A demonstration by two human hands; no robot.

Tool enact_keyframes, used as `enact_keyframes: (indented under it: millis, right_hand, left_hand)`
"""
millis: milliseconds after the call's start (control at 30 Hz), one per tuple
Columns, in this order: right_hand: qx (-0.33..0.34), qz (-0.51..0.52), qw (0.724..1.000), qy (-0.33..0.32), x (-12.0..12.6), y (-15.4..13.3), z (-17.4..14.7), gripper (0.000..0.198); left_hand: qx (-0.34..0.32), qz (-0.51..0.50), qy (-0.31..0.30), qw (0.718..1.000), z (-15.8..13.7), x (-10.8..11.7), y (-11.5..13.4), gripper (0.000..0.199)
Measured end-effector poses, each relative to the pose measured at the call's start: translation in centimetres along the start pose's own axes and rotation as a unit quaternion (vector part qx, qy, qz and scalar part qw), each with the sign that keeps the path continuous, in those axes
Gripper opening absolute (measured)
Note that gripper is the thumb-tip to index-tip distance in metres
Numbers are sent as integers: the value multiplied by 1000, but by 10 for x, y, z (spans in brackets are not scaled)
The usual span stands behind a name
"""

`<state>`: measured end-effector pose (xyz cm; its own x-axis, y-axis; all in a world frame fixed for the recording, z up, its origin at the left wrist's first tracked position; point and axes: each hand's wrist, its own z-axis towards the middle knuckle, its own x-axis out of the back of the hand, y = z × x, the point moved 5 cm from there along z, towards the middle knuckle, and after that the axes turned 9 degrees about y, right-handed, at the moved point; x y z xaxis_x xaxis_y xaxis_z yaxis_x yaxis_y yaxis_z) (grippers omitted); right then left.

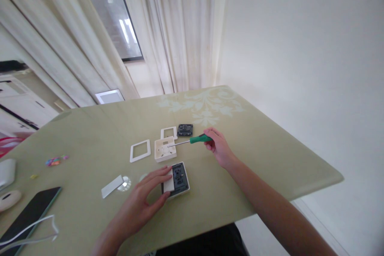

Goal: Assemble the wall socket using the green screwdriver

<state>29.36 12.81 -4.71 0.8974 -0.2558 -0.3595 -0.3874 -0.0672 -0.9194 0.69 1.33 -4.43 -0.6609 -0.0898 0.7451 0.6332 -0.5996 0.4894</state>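
Note:
My right hand (pixel 219 147) is closed around the green handle of a screwdriver (pixel 200 139). Its metal shaft points left, over a white open mounting box (pixel 165 154); whether the tip touches the box I cannot tell. My left hand (pixel 150 192) grips the left side of a wall switch (pixel 180 179) lying on the table, fingers on its white rocker and thumb at the near edge. The dark inner part shows on the switch's right half. Behind the box lie a white frame (pixel 162 133) and a black switch insert (pixel 185 130). Another white frame (pixel 131 153) lies left of the box.
A loose white rocker plate (pixel 112 186) lies beside a clear round piece (pixel 126 184) on the green-covered table (pixel 99 140). Further left are a phone (pixel 33 212), a white cable (pixel 30 239), a white rounded case (pixel 6 173) and a small colourful item (pixel 55 161). A wall stands at right.

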Motion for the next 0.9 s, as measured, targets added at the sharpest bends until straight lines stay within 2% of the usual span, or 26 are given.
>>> enact_keyframes:
  millis: [267,533,667,900]
  right_hand:
    - [4,0,1000,-4,0,0,0,41]
    - [4,-1,1000,-6,-2,4,0,39]
    - [7,-1,1000,-10,-3,5,-2,39]
    - [14,-6,1000,-6,-3,7,-1,39]
  left_hand:
    - [-100,100,11,990,-11,-3,11,52]
    - [-86,83,7,993,-2,2,21,44]
    - [-69,72,-8,995,4,2,16,38]
    - [-84,106,-43,990,10,-4,13,37]
